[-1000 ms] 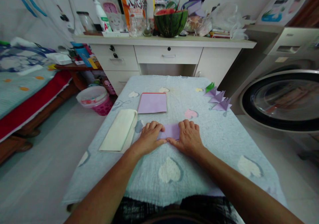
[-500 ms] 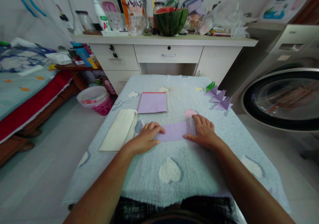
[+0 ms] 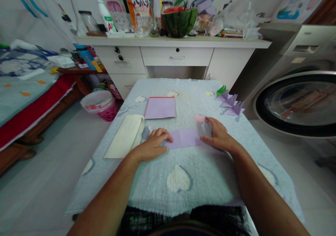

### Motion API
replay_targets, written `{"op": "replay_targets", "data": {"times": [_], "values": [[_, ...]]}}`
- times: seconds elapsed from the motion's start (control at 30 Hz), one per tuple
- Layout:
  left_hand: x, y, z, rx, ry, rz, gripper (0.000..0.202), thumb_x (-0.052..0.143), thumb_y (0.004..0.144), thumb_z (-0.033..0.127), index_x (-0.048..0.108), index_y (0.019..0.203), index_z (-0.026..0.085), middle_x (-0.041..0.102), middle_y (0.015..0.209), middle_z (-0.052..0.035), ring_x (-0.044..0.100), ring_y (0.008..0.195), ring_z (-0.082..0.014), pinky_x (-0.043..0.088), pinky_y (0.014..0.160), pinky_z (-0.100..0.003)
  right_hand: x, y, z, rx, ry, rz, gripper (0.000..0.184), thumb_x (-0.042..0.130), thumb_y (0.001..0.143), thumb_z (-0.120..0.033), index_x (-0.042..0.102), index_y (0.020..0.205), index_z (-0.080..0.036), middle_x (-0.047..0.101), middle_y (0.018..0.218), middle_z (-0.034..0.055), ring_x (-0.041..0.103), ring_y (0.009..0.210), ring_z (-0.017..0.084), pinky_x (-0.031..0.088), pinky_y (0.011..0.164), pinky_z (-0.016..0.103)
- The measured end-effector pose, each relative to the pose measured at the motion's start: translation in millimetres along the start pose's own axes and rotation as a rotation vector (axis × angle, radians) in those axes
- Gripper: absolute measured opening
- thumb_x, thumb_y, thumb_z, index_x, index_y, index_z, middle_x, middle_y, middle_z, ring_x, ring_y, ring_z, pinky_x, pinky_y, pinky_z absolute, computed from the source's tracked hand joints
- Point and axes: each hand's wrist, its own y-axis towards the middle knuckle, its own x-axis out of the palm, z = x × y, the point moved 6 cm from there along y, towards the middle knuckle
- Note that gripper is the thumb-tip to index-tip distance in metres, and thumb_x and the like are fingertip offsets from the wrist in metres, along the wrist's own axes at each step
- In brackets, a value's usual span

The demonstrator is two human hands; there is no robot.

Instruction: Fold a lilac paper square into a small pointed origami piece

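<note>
A purple sheet of paper (image 3: 185, 138), folded into a narrow strip with faint creases, lies flat on the cloth-covered table. My left hand (image 3: 157, 143) holds its left end down, fingers curled over the edge and thumb at the lower corner. At the right end is my right hand (image 3: 219, 134), its thumb and fingers spread apart, thumb close to the strip's lower right corner. Whether that thumb touches the paper I cannot tell. Beyond my left hand sits a stack of square paper (image 3: 160, 108), purple on top with a red edge showing.
A folded cream cloth or packet (image 3: 124, 136) lies left of my left hand. Folded purple paper pieces (image 3: 232, 103) and a green one (image 3: 221, 90) stand in a row at the far right. Behind are a white desk (image 3: 161, 42) with a cut watermelon (image 3: 179, 22) and a washing machine (image 3: 301, 89).
My right hand has shifted slightly right, away from the strip, uncovering more of its right end. My left hand and the paper stay in place.
</note>
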Motion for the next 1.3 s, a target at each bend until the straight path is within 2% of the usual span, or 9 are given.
{"op": "replay_targets", "data": {"times": [0.07, 0.17, 0.27, 0.37, 0.67, 0.8, 1.03, 1.17, 1.3], "values": [[2.8, 4, 1, -0.02, 0.022, 0.055, 0.017, 0.053, 0.086, 0.032, 0.061, 0.099, 0.026, 0.052, 0.11, -0.0034, 0.046, 0.113, -0.0229, 0.033, 0.105, -0.044, 1, 1, -15, -0.054, 0.012, 0.087, 0.081, 0.055, 0.081, -0.059, 0.03, 0.146, -0.018, 0.035, 0.149, 0.0195, 0.032, 0.138, 0.036, 0.026, 0.109, 0.057], [6.8, 9, -1, -0.11, 0.111, 0.202, 0.023, 0.056, 0.086, 0.045, 0.062, 0.089, 0.023, 0.053, 0.107, -0.0039, 0.048, 0.105, -0.0243, 0.038, 0.096, -0.043, 12, 0, -47, -0.155, -0.057, 0.141, 0.086, 0.05, 0.082, -0.066, 0.028, 0.147, -0.015, 0.032, 0.151, 0.0213, 0.027, 0.14, 0.038, 0.019, 0.11, 0.062], [11.9, 12, 0, -0.173, 0.205, 0.281, 0.024, 0.066, 0.08, 0.045, 0.06, 0.084, 0.022, 0.054, 0.102, -0.0034, 0.048, 0.099, -0.0244, 0.038, 0.088, -0.04, 27, -3, -75, -0.221, -0.156, 0.105, 0.087, 0.045, 0.084, -0.067, 0.025, 0.15, -0.013, 0.031, 0.152, 0.0206, 0.024, 0.141, 0.038, 0.011, 0.113, 0.061], [14.0, 13, 1, -0.198, 0.236, 0.287, 0.027, 0.071, 0.075, 0.044, 0.059, 0.084, 0.022, 0.054, 0.102, -0.0032, 0.048, 0.099, -0.0251, 0.038, 0.084, -0.039, 36, -3, -84, -0.231, -0.203, 0.066, 0.088, 0.043, 0.084, -0.068, 0.025, 0.151, -0.013, 0.03, 0.154, 0.0206, 0.024, 0.14, 0.04, 0.01, 0.112, 0.062], [7.6, 9, 0, -0.176, 0.133, 0.143, 0.025, 0.068, 0.075, 0.033, 0.058, 0.095, 0.024, 0.052, 0.111, -0.0035, 0.046, 0.106, -0.0256, 0.037, 0.094, -0.042, 35, -1, -46, -0.095, -0.226, -0.047, 0.105, 0.053, 0.074, -0.076, 0.014, 0.155, -0.021, 0.023, 0.157, 0.0198, 0.02, 0.143, 0.043, 0.014, 0.111, 0.063], [5.0, 5, -3, -0.097, 0.069, 0.086, 0.024, 0.061, 0.075, 0.026, 0.055, 0.099, 0.024, 0.051, 0.114, -0.0038, 0.045, 0.109, -0.0247, 0.036, 0.1, -0.043, 25, -3, -22, -0.016, -0.169, -0.125, 0.109, 0.059, 0.072, -0.071, 0.011, 0.155, -0.02, 0.021, 0.157, 0.0215, 0.021, 0.142, 0.044, 0.018, 0.109, 0.065], [2.9, 3, -9, -0.034, 0.008, 0.114, 0.04, 0.057, 0.067, 0.014, 0.049, 0.104, 0.025, 0.048, 0.112, -0.0033, 0.047, 0.112, -0.0243, 0.037, 0.103, -0.045, 12, -2, -2, -0.108, -0.043, -0.148, 0.1, 0.063, 0.074, -0.046, 0.01, 0.155, -0.019, 0.027, 0.155, 0.0195, 0.025, 0.142, 0.037, 0.023, 0.111, 0.058], [1.7, 3, -8, -0.031, 0.001, 0.194, 0.057, 0.058, 0.062, 0.012, 0.046, 0.116, 0.026, 0.045, 0.121, -0.0051, 0.044, 0.12, -0.0255, 0.035, 0.108, -0.045, 11, 0, -10, -0.171, 0.061, -0.121, 0.085, 0.059, 0.074, -0.033, 0.025, 0.15, -0.015, 0.034, 0.151, 0.0181, 0.03, 0.14, 0.032, 0.025, 0.113, 0.052], [1.4, 5, -2, -0.037, 0.021, 0.259, 0.06, 0.069, 0.07, 0.03, 0.045, 0.125, 0.023, 0.044, 0.13, -0.0089, 0.04, 0.126, -0.0293, 0.031, 0.11, -0.049, 13, 3, -27, -0.179, 0.078, -0.024, 0.062, 0.057, 0.081, -0.046, 0.048, 0.135, -0.016, 0.044, 0.143, 0.018, 0.037, 0.134, 0.034, 0.028, 0.11, 0.054]]}}
